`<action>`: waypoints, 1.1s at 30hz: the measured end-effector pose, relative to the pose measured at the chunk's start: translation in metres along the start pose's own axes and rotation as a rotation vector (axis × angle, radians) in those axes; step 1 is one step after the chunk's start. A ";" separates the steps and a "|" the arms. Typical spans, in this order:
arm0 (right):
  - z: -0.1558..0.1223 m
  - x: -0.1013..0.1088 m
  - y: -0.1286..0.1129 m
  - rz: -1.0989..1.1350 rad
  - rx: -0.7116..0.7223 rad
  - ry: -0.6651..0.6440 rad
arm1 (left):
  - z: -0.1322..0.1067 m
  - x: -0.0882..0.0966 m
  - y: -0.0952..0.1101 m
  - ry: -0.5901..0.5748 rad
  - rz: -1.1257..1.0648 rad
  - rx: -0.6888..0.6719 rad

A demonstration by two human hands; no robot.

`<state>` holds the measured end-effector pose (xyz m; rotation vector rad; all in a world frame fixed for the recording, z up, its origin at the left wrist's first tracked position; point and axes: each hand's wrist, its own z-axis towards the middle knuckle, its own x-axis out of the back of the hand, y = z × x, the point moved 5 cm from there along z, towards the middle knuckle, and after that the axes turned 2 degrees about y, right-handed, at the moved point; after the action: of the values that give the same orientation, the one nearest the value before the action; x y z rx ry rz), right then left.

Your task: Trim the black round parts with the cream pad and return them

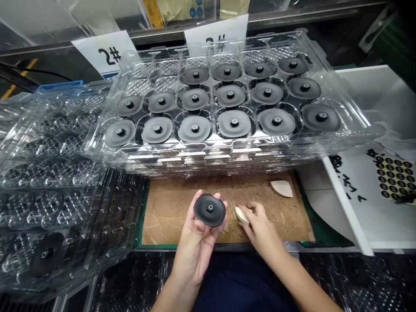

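Note:
My left hand (196,249), palm up, grips a black dish-shaped disc (202,211) by its rim; a small raised hub stands at its centre. To the right, my right hand (264,232) pinches a small cream-coloured pad (242,216), seen nearly edge-on, just above the cardboard sheet (169,216). Pad and disc are apart. A second cream piece (282,188), shaped like a wedge with a curved side, lies on the cardboard. Beyond my hands, a clear plastic tray (208,147) on a stack of trays carries several matching black discs (195,134), hubs up.
More clear trays (65,190) are stacked at the left, one dark disc (47,253) in the nearest. A white bin (351,216) stands at the right, with a sheet of round black stickers (394,177). Paper signs marked "2#" (107,54) hang behind the trays.

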<state>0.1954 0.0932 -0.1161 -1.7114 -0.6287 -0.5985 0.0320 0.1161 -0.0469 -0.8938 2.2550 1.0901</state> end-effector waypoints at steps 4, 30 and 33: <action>0.015 0.011 -0.001 0.052 0.019 0.031 | -0.003 0.001 0.000 0.012 0.011 0.005; -0.016 0.091 -0.143 0.020 0.575 -0.178 | -0.016 -0.008 -0.006 -0.133 0.081 0.170; -0.020 0.098 -0.148 -0.002 0.628 -0.123 | -0.018 -0.012 -0.004 -0.161 0.068 0.168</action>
<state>0.1636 0.1130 0.0582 -1.1592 -0.8053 -0.2528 0.0408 0.1040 -0.0311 -0.6423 2.2183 0.9494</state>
